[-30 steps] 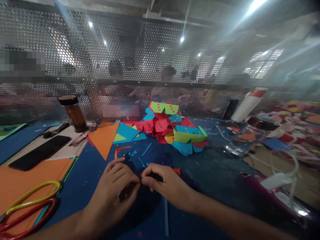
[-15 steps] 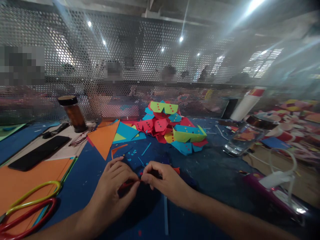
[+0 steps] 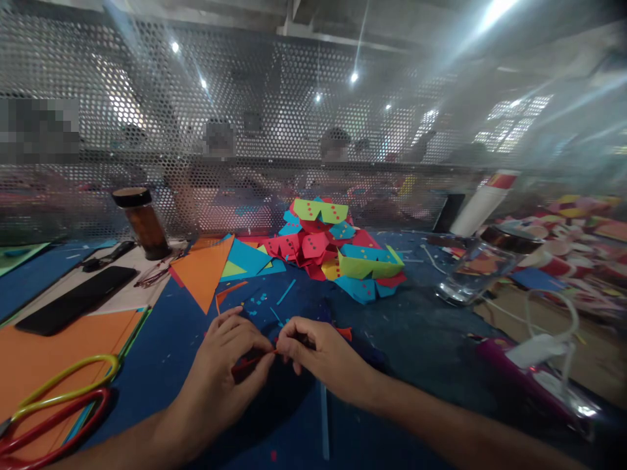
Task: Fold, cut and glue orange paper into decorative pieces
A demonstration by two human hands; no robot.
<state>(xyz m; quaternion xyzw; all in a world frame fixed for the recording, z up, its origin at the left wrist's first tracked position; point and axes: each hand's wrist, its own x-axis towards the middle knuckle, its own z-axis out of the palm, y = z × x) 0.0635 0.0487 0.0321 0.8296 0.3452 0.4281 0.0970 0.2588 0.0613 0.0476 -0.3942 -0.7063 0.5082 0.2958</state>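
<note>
Head view: left hand (image 3: 226,362) and right hand (image 3: 321,356) pinch a reddish strip (image 3: 251,360), its long axis crosswise, rising slightly rightward.

Obstacle beyond right hand (image 3: 321,352): paper pile (image 3: 315,247)

red strip (image 3: 249,361): no readable text
black phone (image 3: 76,300): no legible brand
brown bottle (image 3: 149,230): no label readable
folded paper pile (image 3: 314,245): no legible letters
</note>
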